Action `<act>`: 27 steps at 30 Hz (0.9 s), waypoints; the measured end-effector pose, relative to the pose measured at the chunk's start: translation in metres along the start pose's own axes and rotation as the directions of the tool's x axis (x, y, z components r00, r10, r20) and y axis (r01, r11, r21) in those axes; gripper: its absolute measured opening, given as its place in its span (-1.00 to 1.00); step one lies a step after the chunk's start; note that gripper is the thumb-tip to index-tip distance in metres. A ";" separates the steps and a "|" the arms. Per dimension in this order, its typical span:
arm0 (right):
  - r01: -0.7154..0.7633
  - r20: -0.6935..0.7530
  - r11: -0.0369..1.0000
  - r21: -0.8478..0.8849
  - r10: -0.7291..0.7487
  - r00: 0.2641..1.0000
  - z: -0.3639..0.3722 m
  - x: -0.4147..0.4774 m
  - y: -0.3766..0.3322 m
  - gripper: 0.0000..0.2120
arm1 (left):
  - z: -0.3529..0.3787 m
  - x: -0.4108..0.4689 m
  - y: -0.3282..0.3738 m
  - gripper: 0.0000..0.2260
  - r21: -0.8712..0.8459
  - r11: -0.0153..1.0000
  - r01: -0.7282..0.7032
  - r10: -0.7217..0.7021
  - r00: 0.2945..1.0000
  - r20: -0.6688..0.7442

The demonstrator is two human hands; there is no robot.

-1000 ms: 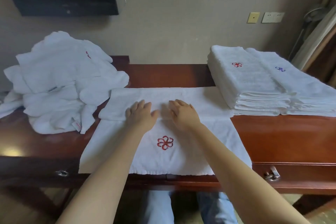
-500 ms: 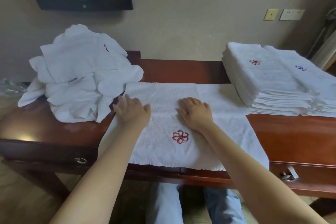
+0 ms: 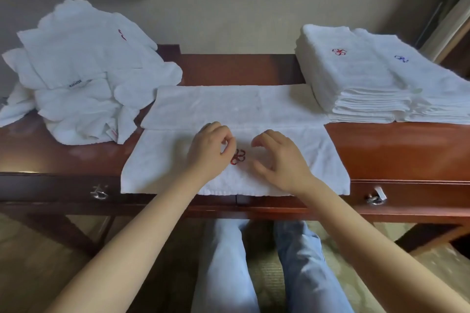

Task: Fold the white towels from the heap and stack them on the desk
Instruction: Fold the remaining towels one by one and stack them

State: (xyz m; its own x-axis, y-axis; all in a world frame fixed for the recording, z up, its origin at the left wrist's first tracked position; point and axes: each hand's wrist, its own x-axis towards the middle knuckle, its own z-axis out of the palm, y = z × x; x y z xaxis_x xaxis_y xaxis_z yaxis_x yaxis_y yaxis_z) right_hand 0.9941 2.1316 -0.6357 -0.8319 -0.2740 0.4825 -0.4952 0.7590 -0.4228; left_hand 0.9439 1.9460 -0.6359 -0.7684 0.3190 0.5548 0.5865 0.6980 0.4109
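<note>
White terry towel [image 3: 165, 160] lies centred on the reddish wooden desk [image 3: 394, 150], far edge folded, and I see my left hand [image 3: 211, 151] and right hand [image 3: 282, 162] have pulled back from the crease, loosely curled and empty, so I judge the next fold due.

The white towel [image 3: 279, 109] bears a red, seemingly floral emblem [image 3: 240, 156]; the desk [image 3: 394, 150] is reddish-brown.
</note>
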 end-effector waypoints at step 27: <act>-0.189 -0.355 0.979 -0.078 0.149 0.923 -0.061 -0.002 0.017 -0.93 | -0.016 -0.005 0.036 -0.79 0.180 0.978 -0.108 0.084 0.987 0.136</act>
State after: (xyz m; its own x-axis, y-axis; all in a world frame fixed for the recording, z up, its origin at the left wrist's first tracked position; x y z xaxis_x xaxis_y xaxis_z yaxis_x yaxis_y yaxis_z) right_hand 1.0021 2.1808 -0.5971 -0.7530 0.0700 0.6543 -0.3083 0.8409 -0.4448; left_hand 0.9732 1.9596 -0.6121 -0.7444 0.4607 0.4833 0.6100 0.7635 0.2119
